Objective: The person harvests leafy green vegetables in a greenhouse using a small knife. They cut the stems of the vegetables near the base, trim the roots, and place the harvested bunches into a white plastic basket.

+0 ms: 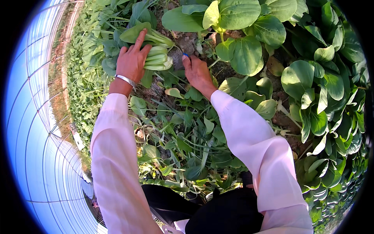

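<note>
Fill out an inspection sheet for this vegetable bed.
Surface: bare soil between the plants.
Job's things: bunch of cut bok choy with pale stalks; small blue-tipped tool.
Clutter: loose trimmed leaves on the ground.
Hands: left hand grips the bunch; right hand holds the tool, mostly hidden.
Cables: nothing seen.
Surroundings: growing bok choy plants; greenhouse plastic roof.

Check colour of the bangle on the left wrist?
Silver metal bangle, clearest in the head view.
</note>
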### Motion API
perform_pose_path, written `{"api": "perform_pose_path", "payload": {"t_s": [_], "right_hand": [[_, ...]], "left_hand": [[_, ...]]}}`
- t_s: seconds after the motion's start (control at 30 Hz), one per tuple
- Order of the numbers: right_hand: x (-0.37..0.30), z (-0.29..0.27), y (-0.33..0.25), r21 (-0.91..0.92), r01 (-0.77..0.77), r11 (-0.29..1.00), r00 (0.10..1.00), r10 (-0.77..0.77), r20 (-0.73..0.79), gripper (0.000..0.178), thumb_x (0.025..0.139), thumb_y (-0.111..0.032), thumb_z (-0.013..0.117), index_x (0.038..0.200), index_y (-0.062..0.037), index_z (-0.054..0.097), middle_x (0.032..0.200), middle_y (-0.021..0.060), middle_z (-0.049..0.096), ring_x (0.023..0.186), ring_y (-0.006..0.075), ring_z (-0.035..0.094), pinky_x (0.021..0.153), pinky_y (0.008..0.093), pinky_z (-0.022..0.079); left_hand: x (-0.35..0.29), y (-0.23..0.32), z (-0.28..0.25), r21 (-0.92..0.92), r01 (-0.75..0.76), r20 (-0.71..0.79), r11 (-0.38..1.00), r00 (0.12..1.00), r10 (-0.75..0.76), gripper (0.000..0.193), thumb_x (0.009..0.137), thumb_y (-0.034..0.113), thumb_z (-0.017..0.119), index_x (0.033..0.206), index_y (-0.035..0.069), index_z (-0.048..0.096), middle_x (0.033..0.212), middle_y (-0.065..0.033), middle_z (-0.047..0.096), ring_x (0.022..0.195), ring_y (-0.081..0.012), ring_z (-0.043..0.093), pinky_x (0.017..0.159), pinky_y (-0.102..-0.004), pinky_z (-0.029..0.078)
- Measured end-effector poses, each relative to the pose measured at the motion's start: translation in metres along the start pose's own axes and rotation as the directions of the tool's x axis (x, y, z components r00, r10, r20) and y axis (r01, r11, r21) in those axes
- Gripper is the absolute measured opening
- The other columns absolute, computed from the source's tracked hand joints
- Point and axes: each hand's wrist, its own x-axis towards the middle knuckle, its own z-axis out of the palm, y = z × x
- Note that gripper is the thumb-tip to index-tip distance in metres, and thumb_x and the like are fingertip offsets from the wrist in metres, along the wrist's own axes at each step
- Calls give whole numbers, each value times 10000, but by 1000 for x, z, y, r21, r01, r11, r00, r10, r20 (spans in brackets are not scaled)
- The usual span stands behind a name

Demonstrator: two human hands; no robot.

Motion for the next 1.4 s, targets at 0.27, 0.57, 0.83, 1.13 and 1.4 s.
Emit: {"api": "perform_pose_path", "payload": {"t_s": [0.27,0.57,0.83,1.13,1.4], "right_hand": [[3,-1,-23,168,-314,934,930,268,251,491,982,-360,399,902,76,609,706,265,639,569,389,648,588,460,521],[14,-38,-5,68,-574,816,637,393,663,457,972,-408,461,730,-23,510,506,45,430,333,143,339,347,331,310],[-75,-97,-11,490,-274,828,942,128,310,396,888,-342,681,1072,-12,563,768,3,529,399,65,437,367,219,319],[-87,-78,-115,583,-125,803,815,-252,522,500,869,-367,693,1218,-25,588,662,-32,566,433,24,477,373,156,313],[-128,-48,-151,717,-360,597,802,-194,564,218,833,-62,724,919,-58,524,848,104,664,535,105,594,373,209,330]], "left_hand": [[0,-7,16,-44,13,82,999,997,-9,537,676,21,689,1172,172,549,1119,-92,615,972,-260,627,805,-387,426],[-30,17,1,-64,-44,39,997,998,47,593,620,-23,688,1184,119,570,1055,-90,644,1006,-272,613,843,-390,420],[-136,34,-67,-881,231,148,414,964,-223,819,574,38,842,1324,95,518,1173,-90,634,1051,-218,622,925,-333,491],[-249,47,-109,-854,260,478,-451,733,-484,776,558,-40,861,1254,42,528,1105,-72,636,1000,-200,620,883,-352,529],[-302,58,-130,-850,2,383,-526,688,-616,608,647,-6,788,1212,16,565,1103,-83,647,1026,-210,614,919,-330,472]]}}
